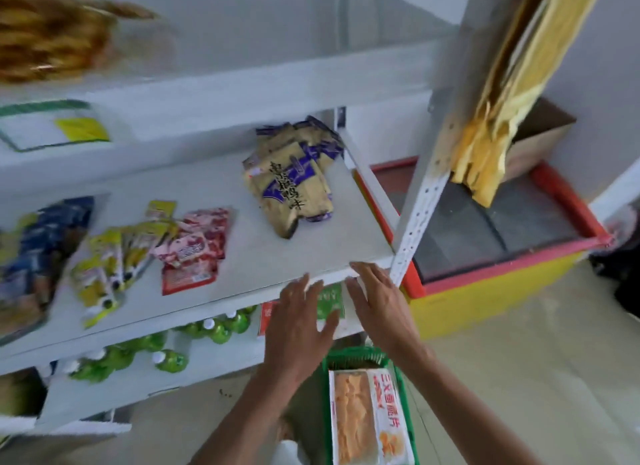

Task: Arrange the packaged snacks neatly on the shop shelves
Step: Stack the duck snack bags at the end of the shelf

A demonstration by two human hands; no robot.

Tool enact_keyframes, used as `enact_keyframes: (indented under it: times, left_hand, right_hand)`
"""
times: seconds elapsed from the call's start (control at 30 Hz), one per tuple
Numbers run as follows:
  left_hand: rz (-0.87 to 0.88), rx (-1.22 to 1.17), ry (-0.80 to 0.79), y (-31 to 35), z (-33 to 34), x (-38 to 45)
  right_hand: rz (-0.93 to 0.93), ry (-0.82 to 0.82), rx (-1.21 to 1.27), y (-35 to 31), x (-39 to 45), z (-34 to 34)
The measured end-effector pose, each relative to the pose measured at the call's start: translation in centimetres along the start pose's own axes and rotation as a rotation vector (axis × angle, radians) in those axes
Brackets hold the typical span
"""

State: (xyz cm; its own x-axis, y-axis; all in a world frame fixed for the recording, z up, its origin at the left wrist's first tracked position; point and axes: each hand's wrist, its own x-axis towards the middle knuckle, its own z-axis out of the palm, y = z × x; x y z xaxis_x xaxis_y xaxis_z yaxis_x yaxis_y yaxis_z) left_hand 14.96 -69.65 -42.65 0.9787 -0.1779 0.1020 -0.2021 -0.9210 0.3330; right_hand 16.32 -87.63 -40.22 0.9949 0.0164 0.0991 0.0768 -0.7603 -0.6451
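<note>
Both my hands hover at the front edge of the middle white shelf (263,256), fingers straight and empty. My left hand (299,320) is just below the edge and my right hand (375,300) beside it, fingertips at the edge. On the shelf lie tan-and-purple snack packs (289,184) at the back right, red-and-pink packets (195,249) in the middle, yellow packets (114,263) and blue packs (38,253) to the left. Below my arms a green basket (353,355) holds a white-and-orange snack pack (367,416).
Green bottles (166,353) lie on the lower shelf. The shelf's perforated white upright (420,204) stands right of my hands. A red-and-yellow chest freezer (502,253) sits to the right with a cardboard box (540,142) on it. Yellow strips (509,93) hang above it.
</note>
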Motion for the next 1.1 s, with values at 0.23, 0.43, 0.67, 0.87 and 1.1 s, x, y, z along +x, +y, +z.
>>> enact_keyframes:
  times: [0.23, 0.43, 0.67, 0.87, 1.1]
  left_hand:
    - [-0.315, -0.528, -0.017, -6.4, -3.0, 7.1]
    - [-0.557, -1.048, -0.047, -10.7, -3.5, 13.8]
    - [-0.619, -1.14, 0.035, -10.0, -4.8, 12.7]
    - [-0.632, -1.148, 0.084, -7.8, -6.9, 9.1]
    - [-0.612, -1.152, 0.285, -2.4, -8.6, 3.9]
  right_hand:
    - [0.14, -0.081, 0.102, -4.5, 15.4, 4.5]
    - [0.367, 0.029, 0.179, -4.4, 22.0, 7.1]
    - [0.404, -0.089, 0.773, -3.3, 13.2, 6.2]
    - [0.356, -0.138, 1.052, -2.4, 6.8, 4.2]
    - [0.256, -0.203, 1.114, -1.8, 2.2, 2.3]
